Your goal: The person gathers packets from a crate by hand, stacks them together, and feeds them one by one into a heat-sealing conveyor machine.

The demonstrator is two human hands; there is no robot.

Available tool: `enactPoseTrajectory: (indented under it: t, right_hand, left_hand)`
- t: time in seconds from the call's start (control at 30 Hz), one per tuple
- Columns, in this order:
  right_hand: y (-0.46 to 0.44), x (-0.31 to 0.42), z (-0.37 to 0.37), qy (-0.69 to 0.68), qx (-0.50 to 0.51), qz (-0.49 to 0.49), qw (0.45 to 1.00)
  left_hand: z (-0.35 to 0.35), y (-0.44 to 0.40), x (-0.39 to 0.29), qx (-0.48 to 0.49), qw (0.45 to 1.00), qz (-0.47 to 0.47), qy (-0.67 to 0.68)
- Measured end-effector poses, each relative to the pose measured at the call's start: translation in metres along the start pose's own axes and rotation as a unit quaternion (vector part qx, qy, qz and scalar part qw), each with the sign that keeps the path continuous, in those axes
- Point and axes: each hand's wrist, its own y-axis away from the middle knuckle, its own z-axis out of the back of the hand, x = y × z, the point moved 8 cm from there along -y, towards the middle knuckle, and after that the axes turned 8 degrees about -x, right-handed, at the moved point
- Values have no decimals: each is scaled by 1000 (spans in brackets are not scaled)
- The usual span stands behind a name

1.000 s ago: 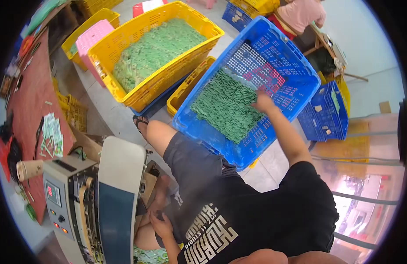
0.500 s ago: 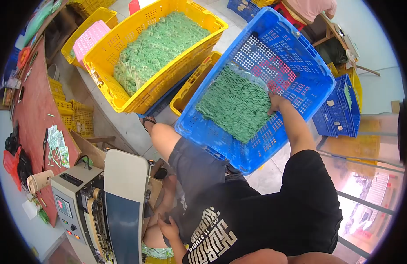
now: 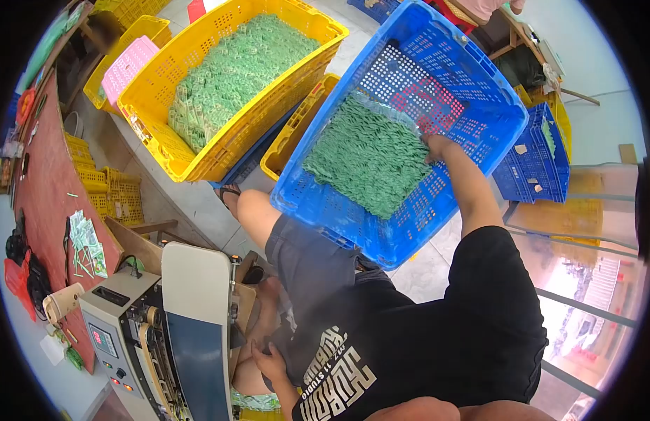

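Note:
A large blue crate (image 3: 325,223) leans in front of my lap, with a flat layer of small green pieces (image 3: 367,158) and some clear plastic along its upper edge. My right hand (image 3: 437,147) reaches into this crate and touches the right edge of the green layer; its fingertips are partly hidden, and whether it grips a piece is unclear. Down by my leg, beside the machine, my left hand (image 3: 270,361) has its fingers curled near a small dark thing too small to name.
A yellow crate (image 3: 234,130) heaped with green packets stands at upper left. The grey machine (image 3: 114,330) is at lower left, beside a red table (image 3: 48,168) with packets on it. Blue crates (image 3: 525,172) stand at right. A person's pink sleeve (image 3: 483,8) shows at the top.
Since the earlier frames the view has shifted, and the crates sit slightly higher in it. My right hand stays at the green layer's edge, with its fingers moved a little. My left hand remains by my leg.

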Motion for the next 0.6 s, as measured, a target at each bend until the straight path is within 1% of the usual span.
enactPoseTrajectory:
  t: [0.1,0.2,0.3,0.37,0.4,0.47,0.5,0.57,0.6]
  right_hand:
    - [4,8,-1,1,8,15,1000]
    - [10,12,7,11,-14,-3,1000]
    - [-2,-3,6,5,11,13,1000]
    - [-16,-16,5,44,5,32,998]
    - [-13,-16,3,44,6,31,999]
    - [-14,-6,4,66,-30,37,997]
    - [-7,9,5,66,-30,39,997]
    - [16,30,10,97,-32,-28,994]
    - [16,32,0,119,-40,-32,992]
  left_hand:
    - [1,2,1,2,1000,18,13]
    - [0,1,1,8,999,24,23]
    - [2,1,-2,25,999,35,-13]
    - [-1,-2,3,19,999,29,-15]
    - [0,-3,3,11,1000,24,-17]
    - [-1,-4,2,10,1000,17,-21]
    - [-1,-4,0,8,1000,10,-24]
    - [-2,-3,-2,6,1000,20,-11]
    - [-1,-1,-1,5,1000,28,-1]
